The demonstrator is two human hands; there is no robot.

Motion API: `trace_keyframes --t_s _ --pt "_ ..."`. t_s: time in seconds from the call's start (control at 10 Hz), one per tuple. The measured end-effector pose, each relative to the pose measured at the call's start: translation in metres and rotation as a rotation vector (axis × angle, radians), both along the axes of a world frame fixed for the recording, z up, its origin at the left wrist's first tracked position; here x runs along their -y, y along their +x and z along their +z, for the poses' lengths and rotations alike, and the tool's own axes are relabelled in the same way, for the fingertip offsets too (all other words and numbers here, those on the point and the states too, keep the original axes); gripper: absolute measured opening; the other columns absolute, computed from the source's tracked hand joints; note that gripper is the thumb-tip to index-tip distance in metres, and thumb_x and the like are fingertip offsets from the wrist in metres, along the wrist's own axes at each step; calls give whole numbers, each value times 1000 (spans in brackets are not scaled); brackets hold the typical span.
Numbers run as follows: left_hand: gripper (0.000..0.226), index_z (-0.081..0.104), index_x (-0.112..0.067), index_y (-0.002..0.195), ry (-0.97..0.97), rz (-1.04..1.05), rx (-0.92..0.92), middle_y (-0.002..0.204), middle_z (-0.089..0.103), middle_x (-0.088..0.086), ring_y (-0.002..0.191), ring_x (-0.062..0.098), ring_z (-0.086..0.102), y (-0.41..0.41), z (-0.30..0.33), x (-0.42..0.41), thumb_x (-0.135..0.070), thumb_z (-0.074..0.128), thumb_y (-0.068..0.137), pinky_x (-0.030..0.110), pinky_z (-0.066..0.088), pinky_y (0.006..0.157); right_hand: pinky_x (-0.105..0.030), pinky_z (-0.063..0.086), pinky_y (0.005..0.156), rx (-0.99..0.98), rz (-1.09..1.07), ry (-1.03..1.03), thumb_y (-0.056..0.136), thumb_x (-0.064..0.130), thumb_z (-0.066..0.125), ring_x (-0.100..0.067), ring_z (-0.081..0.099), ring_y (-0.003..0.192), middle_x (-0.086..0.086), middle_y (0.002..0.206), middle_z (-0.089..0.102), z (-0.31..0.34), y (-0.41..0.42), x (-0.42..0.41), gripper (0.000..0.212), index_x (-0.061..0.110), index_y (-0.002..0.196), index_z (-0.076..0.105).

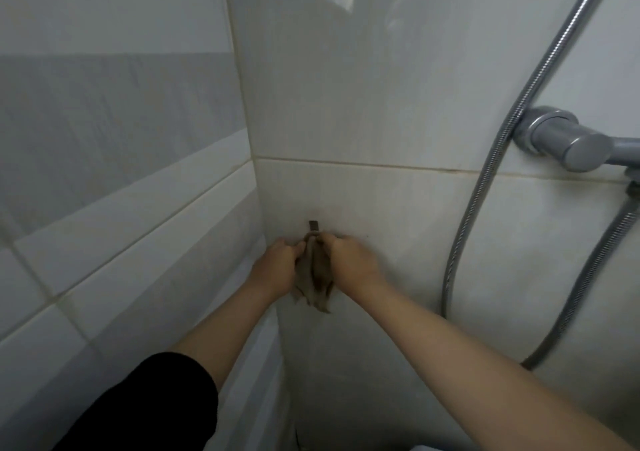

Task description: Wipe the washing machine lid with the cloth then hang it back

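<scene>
Two hands (313,263) (limp brown cloth (316,277))

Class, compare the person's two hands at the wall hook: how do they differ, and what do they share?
The left hand grips the cloth from the corner side; the right hand grips it from the shower hose side. A black sleeve shows on the left arm; the right arm is bare throughout. Both pinch the cloth's top just below the hook.

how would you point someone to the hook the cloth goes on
Find the corner where the two tiled walls meet, then look just right of it, below the horizontal grout line. The hook is a small dark metal tab above the brown cloth gripped by the left hand and right hand.
</scene>
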State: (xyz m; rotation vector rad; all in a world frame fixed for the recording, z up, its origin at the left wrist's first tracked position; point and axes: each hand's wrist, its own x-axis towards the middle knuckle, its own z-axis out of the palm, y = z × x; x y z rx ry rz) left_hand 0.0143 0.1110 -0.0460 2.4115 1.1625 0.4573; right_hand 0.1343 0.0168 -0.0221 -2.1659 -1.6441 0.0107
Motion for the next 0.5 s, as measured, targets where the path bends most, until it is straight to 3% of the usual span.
trace_keyframes --t_s 0.1,0.2,0.3,0.4,0.5 --pt "34 63 -17 115 18 -25 -65 112 55 17 105 35 53 3 0 1 -31 49 88 41 47 89 -39 53 87 -160 -35 -11 89 20 48 -34 60 109 -14 121 60 -1 -4 0 42 32 130 47" --pt "44 66 -28 110 -15 13 -88 119 58 16 115 38 46 2 1 7 -35 49 70 41 45 94 -38 49 96 -203 -62 -79 83 24 56 -34 53 114 -17 124 49 -2 -5 12 55 38 135 43" --pt "30 65 -21 96 -75 113 -26 127 49 22 125 37 38 1 7 22 -24 50 70 38 41 100 -34 46 93 -267 -131 -65 83 21 52 -36 52 111 -16 124 46 -2 -5 30 43 27 125 55" --pt "19 60 -15 89 -71 182 125 124 48 24 117 39 44 7 17 44 -12 49 73 38 44 95 -37 44 99 -285 -206 36 87 22 51 -35 49 122 -17 131 48 1 4 53 44 16 131 49" --pt "38 65 -14 104 3 166 321 118 58 21 106 37 57 18 22 55 -16 47 71 37 48 95 -36 36 111 -359 -254 80 91 24 51 -29 40 135 -12 147 41 7 15 80 59 9 145 32"
